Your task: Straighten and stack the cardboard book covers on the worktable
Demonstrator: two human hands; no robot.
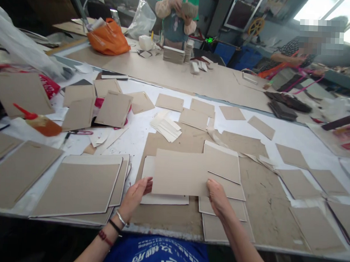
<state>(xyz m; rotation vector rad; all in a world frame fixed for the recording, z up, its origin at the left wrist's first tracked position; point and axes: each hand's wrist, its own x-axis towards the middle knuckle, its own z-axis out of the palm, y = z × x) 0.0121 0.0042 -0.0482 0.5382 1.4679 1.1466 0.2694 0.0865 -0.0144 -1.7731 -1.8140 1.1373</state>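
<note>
A grey-brown cardboard sheet (180, 171) is held level above the table between my two hands. My right hand (217, 194) is closed on its lower right edge, with the fingers partly hidden from view. My left hand (139, 191) holds its left edge near the lower corner. Beneath the sheet, a pale board (164, 200) lies on a brown work mat (171, 217). Overlapping board panels with pale borders (224, 160) lie just right of the sheet, partly under my right forearm. Left of my left hand is a stack of similar panels (76, 188).
White paper strips (166, 126) lie ahead of the sheet. Loose cardboard panels (300, 183) are spread rightward and along the back. A glue bottle with a red nozzle (40, 123) lies left. Across the table are an orange bag (108, 37) and two people.
</note>
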